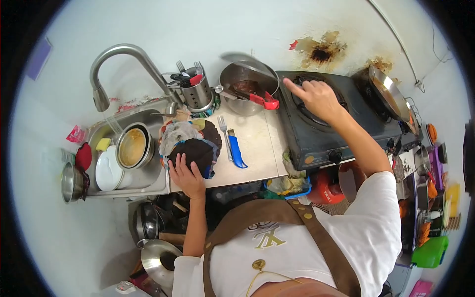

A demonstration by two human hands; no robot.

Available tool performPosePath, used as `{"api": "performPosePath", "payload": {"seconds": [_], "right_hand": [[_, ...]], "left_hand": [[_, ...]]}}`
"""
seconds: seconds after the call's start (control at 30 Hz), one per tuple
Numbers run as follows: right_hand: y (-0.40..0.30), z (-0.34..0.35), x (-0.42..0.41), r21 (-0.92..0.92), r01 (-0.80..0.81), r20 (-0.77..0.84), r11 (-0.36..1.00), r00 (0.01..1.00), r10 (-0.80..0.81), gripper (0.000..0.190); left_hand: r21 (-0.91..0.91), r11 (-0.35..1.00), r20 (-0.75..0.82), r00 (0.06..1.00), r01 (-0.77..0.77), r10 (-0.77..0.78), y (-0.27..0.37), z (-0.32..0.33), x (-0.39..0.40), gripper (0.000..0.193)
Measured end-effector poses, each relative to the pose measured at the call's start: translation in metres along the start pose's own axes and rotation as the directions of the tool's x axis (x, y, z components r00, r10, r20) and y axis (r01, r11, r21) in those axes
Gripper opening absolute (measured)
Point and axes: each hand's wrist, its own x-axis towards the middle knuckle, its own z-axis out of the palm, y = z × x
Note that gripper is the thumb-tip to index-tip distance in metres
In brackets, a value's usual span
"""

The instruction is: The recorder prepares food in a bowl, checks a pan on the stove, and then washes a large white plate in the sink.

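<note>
My left hand (185, 176) rests with spread fingers on a dark, round cloth pad (189, 150), part of a stack of patchwork pads. To its right lie a fork (222, 126) and a blue-handled tool (235, 148). Over the stove's left burner, my right hand (319, 98) has its index finger extended and the others curled; whether it grips something cannot be told. Beyond that fingertip, a blurred metal utensil or lid (234, 56) shows over a steel pot (243, 107). Red-handled tongs (264, 100) lean across the pot, which holds something dark brown (248, 87).
A black gas stove (356, 92) carries a wok (389, 96) at right. Left are a sink (152, 182) with bowls and plates, a faucet (130, 48) and a cutlery holder (196, 97). Under the counter sit a blue basket (302, 193) and a red gas cylinder (326, 190).
</note>
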Motion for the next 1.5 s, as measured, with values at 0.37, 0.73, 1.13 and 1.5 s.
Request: {"api": "performPosePath", "payload": {"seconds": [0.37,0.73,1.13,1.5], "right_hand": [[0.001,0.006,-0.006,-0.04,-0.004,-0.037,0.999,0.999,0.002,0.065],[-0.002,0.007,-0.005,0.081,-0.179,0.046,0.981,0.983,0.175,0.058],[0.047,-0.018,-0.056,0.765,-0.422,0.641,-0.487,0.571,0.512,0.035],[0.221,-0.089,-0.251,0.26,-0.936,0.074,0.236,0.263,0.962,0.035]], "left_hand": [[-0.03,0.998,0.012,0.999,0.054,-0.053,-0.002,0.005,-0.004,0.034],[-0.031,0.999,-0.012,1.0,0.027,-0.028,-0.007,0.005,-0.002,0.034],[0.035,0.995,-0.04,0.994,-0.098,0.099,-0.002,0.008,-0.003,0.036],[0.061,0.993,0.014,0.995,-0.103,0.103,0.001,0.007,0.0,0.038]]}}
